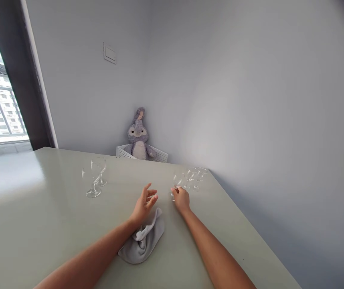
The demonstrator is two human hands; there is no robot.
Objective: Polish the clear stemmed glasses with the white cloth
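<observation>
My right hand is closed around the stem of a clear wine glass, which stands upright at the right part of the table. Just beyond it are two more stemmed glasses, one beside the other. My left hand hovers over the middle of the table, fingers apart, holding nothing. Under my left wrist lies a crumpled grey cloth. Two further clear glasses stand at the left, a nearer one and one slightly behind it.
The pale table ends at a grey wall on the right. Past its far edge, a plush rabbit sits in a white perforated basket. A window is at the far left, and a switch is on the wall.
</observation>
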